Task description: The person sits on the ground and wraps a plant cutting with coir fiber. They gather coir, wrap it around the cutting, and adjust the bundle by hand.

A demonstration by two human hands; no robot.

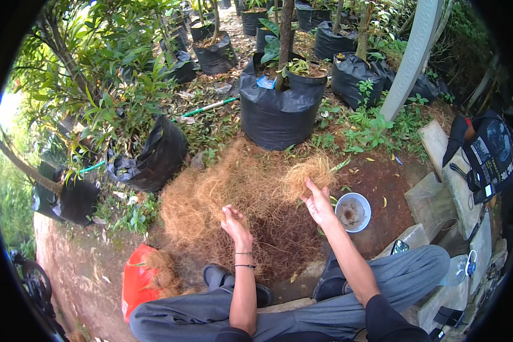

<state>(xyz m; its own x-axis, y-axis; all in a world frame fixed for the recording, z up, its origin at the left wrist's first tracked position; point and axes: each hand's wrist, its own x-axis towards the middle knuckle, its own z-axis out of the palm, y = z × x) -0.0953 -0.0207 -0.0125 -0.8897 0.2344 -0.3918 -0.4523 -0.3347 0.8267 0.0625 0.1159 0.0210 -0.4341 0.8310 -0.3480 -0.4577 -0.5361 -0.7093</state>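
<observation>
My right hand [318, 205] grips a loose clump of tan plant fibre, likely coconut coir [310, 174], raised in front of me. Lower and to the left is my left hand [237, 224], its thumb and fingertips drawn close together. The same-coloured fibre behind hides whether strands are between them. Under both hands spreads a large heap of fibre [184, 209], with darker, finer reddish-brown material [282, 235] nearer my feet. A red plastic bag [134, 273] with fibre spilling from its mouth lies left of my knee.
A small round pail [363, 213] stands right of the heap. Black planter bags [282, 115] with young trees line the far side. A grey post [410, 60] leans at the right. Stone slabs [431, 205], a black bag [493, 154] and a clear plastic bottle [455, 269] are beside me.
</observation>
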